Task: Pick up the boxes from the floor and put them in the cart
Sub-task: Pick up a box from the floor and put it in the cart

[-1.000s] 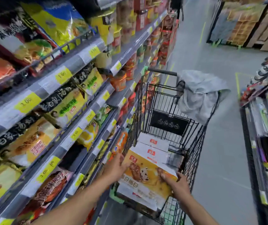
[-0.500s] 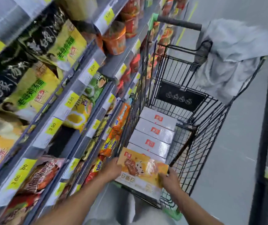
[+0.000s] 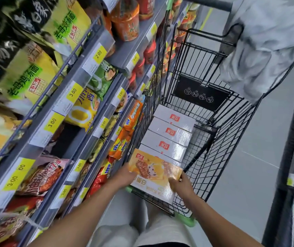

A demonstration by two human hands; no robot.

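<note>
The cart [image 3: 214, 139] held a row of white boxes [image 3: 169, 134]. Both hands, left hand [image 3: 124, 177] and right hand [image 3: 182, 186], clamped an orange box [image 3: 153, 177] at its near end.

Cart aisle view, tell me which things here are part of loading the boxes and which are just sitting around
Part of the job:
orange box, held by left hand and right hand
white boxes already lined up inside
black wire cart

Just around:
grey cloth draped over the cart's far end
noodle packets and orange cups on the shelves
yellow price tags
</note>
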